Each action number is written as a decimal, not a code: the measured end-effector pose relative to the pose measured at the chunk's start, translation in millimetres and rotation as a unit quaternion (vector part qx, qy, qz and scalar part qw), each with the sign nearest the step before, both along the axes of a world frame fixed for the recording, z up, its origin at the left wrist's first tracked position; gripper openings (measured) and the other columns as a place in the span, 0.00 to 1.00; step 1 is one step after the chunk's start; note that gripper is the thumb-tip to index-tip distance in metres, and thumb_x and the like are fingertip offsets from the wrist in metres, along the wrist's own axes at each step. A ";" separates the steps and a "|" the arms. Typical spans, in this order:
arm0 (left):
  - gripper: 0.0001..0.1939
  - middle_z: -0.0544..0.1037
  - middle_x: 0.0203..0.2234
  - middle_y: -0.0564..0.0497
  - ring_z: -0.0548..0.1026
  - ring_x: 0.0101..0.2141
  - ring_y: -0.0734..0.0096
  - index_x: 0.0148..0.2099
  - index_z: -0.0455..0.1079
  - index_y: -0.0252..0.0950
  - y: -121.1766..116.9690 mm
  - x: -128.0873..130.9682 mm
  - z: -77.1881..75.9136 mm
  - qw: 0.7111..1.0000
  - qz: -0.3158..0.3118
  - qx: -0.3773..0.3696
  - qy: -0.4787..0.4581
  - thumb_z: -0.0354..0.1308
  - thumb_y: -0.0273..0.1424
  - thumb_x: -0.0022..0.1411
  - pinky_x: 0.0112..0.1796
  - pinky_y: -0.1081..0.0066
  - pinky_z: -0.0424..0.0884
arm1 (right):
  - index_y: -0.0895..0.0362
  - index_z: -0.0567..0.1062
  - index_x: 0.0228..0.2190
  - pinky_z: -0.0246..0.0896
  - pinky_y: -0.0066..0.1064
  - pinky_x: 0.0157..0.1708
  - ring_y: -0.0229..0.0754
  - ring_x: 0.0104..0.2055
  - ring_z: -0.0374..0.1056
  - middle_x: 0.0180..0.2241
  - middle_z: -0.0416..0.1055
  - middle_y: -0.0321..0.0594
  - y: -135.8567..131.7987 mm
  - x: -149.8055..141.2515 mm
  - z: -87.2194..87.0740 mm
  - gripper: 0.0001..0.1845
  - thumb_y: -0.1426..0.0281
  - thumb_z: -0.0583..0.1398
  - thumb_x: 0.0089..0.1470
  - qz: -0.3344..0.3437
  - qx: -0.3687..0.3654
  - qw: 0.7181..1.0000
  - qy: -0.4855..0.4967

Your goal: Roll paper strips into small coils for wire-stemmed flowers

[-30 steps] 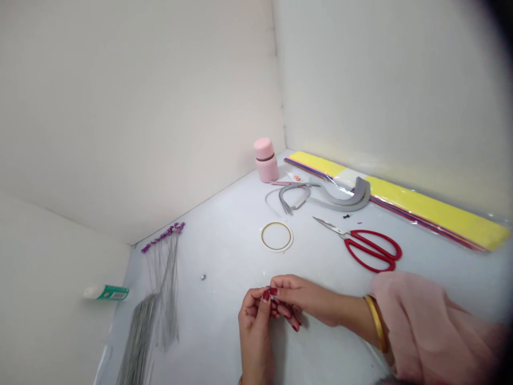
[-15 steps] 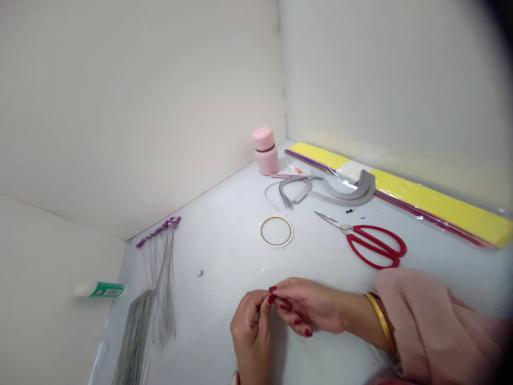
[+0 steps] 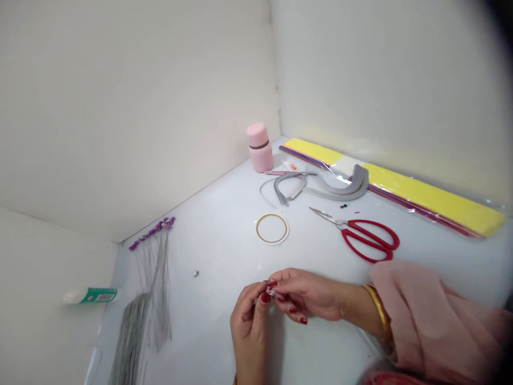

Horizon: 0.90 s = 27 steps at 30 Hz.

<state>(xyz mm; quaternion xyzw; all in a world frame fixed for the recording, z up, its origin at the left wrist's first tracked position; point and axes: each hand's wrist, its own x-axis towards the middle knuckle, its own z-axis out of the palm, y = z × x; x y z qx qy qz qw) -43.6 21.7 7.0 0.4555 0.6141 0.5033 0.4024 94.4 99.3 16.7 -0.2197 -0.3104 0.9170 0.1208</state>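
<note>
My left hand (image 3: 250, 326) and my right hand (image 3: 300, 295) meet low in the middle of the white table, their red-nailed fingertips pinching a tiny pale piece (image 3: 269, 292). The fingers hide most of it, so I cannot tell what it is. A gold bangle (image 3: 377, 313) circles my right wrist, below a pink sleeve (image 3: 425, 315). Nearest the hands lie a thin tape roll with a gold rim (image 3: 272, 229) and red-handled scissors (image 3: 363, 239).
Grey paper strips (image 3: 332, 187), tweezers (image 3: 278, 172) and a pink bottle (image 3: 259, 148) stand towards the far corner, beside a wrapped yellow paper pack (image 3: 433, 195). At left lie purple-beaded wires (image 3: 152, 232), loose grey wires (image 3: 132, 337), a glue tube (image 3: 90, 295) and a small bead (image 3: 196, 273). White walls rise behind.
My fingertips have closed together, and the tiny pale piece now shows between them. The whole view has shifted slightly, with the table objects sitting a little further left and higher.
</note>
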 end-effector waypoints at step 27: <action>0.09 0.73 0.29 0.51 0.71 0.30 0.72 0.38 0.70 0.39 -6.1 14.8 -4.5 0.992 0.047 0.075 0.089 0.50 0.25 0.58 0.33 0.73 0.66 | 0.58 0.59 0.23 0.50 0.18 0.13 0.26 0.13 0.50 0.15 0.52 0.26 -7.2 3.9 -0.1 0.20 0.55 0.49 0.54 -0.002 0.182 0.982 -0.057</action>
